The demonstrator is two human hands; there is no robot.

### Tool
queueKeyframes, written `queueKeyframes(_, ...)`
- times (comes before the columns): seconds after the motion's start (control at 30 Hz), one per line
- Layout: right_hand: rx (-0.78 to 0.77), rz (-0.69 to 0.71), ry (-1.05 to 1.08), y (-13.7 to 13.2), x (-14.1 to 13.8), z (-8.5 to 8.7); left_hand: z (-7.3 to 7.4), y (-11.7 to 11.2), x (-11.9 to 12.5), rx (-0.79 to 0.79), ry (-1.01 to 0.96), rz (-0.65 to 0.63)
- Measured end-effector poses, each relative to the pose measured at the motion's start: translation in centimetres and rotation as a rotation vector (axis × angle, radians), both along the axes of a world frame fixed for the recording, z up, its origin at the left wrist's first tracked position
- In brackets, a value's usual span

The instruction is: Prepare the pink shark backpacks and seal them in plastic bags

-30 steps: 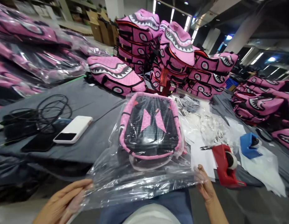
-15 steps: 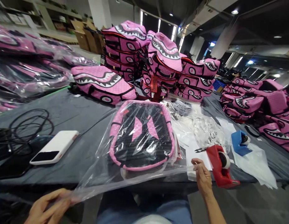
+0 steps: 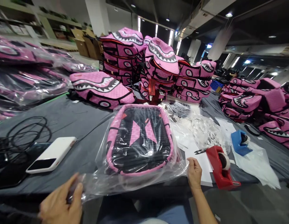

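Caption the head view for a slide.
Left hand gripping, right hand touching a clear plastic bag around a rounded pink and black fabric backpack.

**One head-worn view, forward and down**

From above the near edge of the bench (image 3: 88,115), the camera faces across it: left hand (image 3: 62,200) and right hand (image 3: 194,175) close, low in frame; plastic-wrapped backpack (image 3: 141,154) central; ceiling (image 3: 158,7) on top.

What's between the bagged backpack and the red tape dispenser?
Head view: between the backpack and red dispenser lie white paper and, beside the dispenser, a dark pointed tool; the right hand is there too, at the clear plastic's edge.
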State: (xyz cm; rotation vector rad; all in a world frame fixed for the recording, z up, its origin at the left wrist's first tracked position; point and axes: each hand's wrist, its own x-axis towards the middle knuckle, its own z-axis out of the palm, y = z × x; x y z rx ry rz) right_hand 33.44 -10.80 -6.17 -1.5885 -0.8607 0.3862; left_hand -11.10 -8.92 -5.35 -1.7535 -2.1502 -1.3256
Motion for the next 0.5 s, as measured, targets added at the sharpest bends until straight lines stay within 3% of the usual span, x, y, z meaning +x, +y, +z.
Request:
queueKeyframes(0.07,-0.009,0.005,-0.011,-0.3,0.1,0.2,1.4,-0.3,2.3,0.23,0.255,-0.104)
queueKeyframes(0.13,-0.007,0.019,0.0,-0.3,0.1,0.4,3.3,-0.7,5.4,0.354,0.43,-0.362)
queueKeyframes(0.2,0.009,0.021,0.012,-0.2,0.1,0.5,5.1,-0.9,8.6,0.364,0.457,-0.574)
queueKeyframes(0.27,0.029,0.009,0.006,0.0,0.1,0.5,6.3,-0.7,10.9,0.317,0.366,-0.627)
queueKeyframes(0.37,0.037,0.002,-0.022,0.0,0.1,0.3,6.6,-0.2,11.8,0.258,0.36,-0.642)
queueKeyframes(0.5,0.02,0.015,0.005,-0.2,-0.2,0.3,6.7,0.3,10.3,0.259,0.406,-0.731)
